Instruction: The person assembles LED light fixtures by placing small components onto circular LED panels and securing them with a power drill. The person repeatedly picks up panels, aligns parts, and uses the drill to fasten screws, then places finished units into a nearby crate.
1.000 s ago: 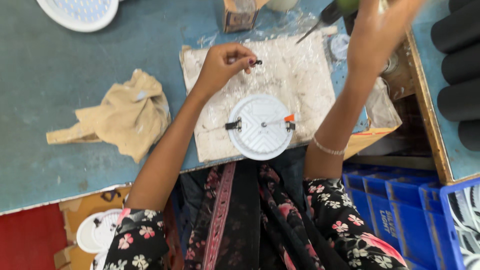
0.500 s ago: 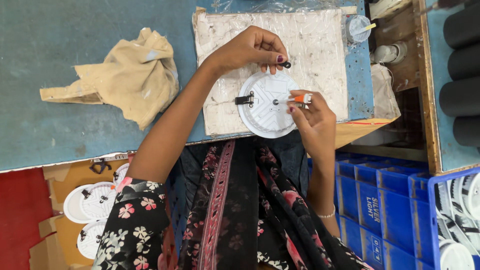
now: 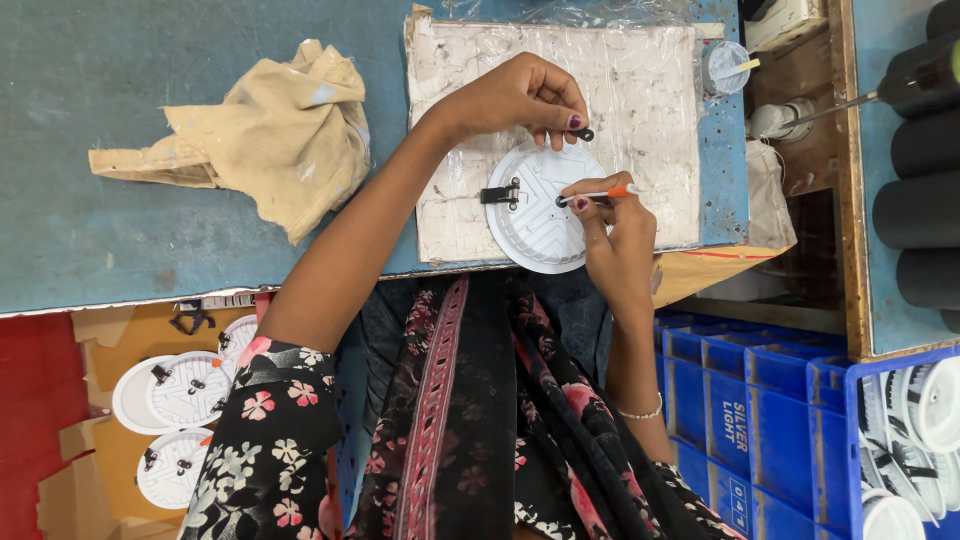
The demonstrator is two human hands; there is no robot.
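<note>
A round white plastic light housing [image 3: 538,215] lies on a white worn pad [image 3: 640,110] on the blue-green bench. A black spring clip [image 3: 500,194] sits on its left edge. My left hand [image 3: 520,97] pinches a small black part [image 3: 584,133] at the housing's upper rim. My right hand [image 3: 615,235] holds a thin white stick with an orange tip [image 3: 600,194], its end touching the housing's centre.
A crumpled beige cloth [image 3: 270,135] lies left on the bench [image 3: 100,230]. A small clear cup [image 3: 724,66] and a screwdriver [image 3: 850,100] sit at right beside black rolls [image 3: 920,200]. Blue crates [image 3: 760,410] stand lower right; white housings [image 3: 175,395] lie in a carton lower left.
My right hand came down from the far right and now holds the stick on the housing. My left hand brought the black part to the housing's rim. The view has shifted.
</note>
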